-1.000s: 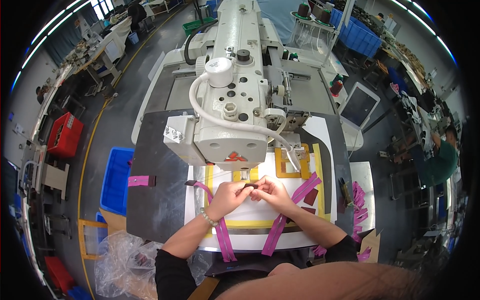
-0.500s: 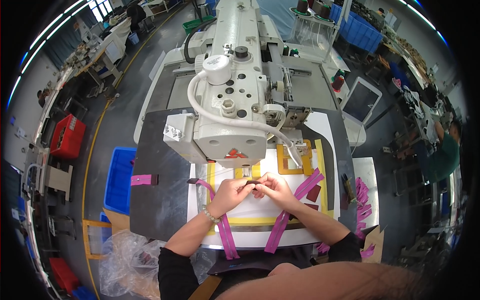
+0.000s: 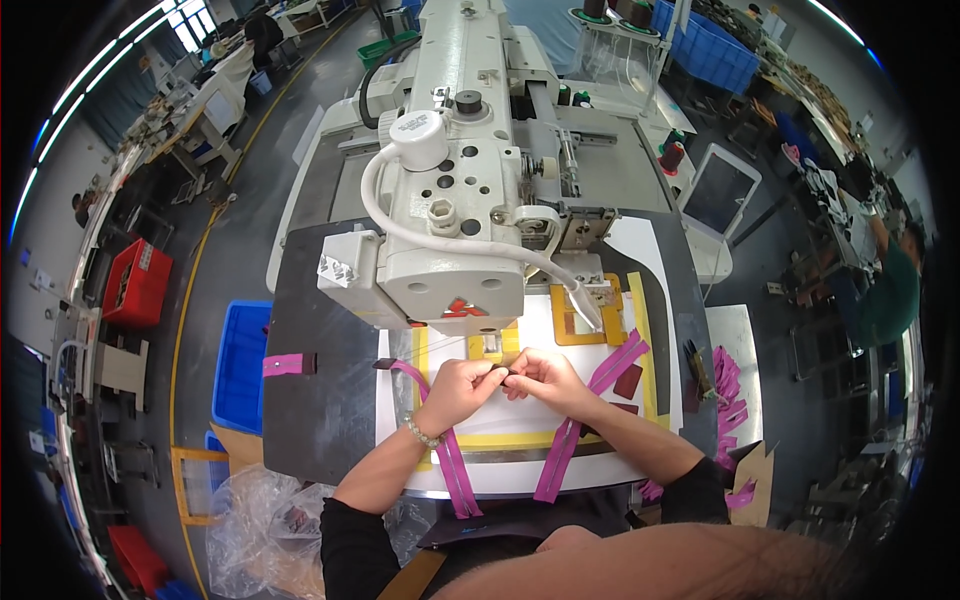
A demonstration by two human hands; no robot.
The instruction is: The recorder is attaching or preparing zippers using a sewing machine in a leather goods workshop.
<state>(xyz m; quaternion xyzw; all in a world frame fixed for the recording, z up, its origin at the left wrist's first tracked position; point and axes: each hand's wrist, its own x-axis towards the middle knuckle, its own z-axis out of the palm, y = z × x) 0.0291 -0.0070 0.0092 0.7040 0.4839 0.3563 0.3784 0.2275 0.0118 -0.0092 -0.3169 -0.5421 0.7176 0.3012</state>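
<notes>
My left hand (image 3: 462, 385) and my right hand (image 3: 541, 374) meet just below the head of a large white industrial sewing machine (image 3: 455, 200). Together their fingertips pinch a small dark piece (image 3: 508, 374) over a white template plate (image 3: 520, 450) edged with yellow tape. A magenta strap (image 3: 452, 462) runs under my left wrist toward the plate's near edge. Another magenta strap (image 3: 592, 410) runs diagonally under my right forearm. What lies beneath my fingers is hidden.
A dark work surface (image 3: 320, 400) carries a short magenta strap piece (image 3: 285, 364) at the left. Several magenta straps (image 3: 728, 385) lie at the right edge. A blue bin (image 3: 238, 365) and clear plastic bag (image 3: 255, 520) sit lower left; a tablet (image 3: 720, 192) stands right.
Both hands have stayed together under the machine head, with only slight finger shifts on the small dark piece.
</notes>
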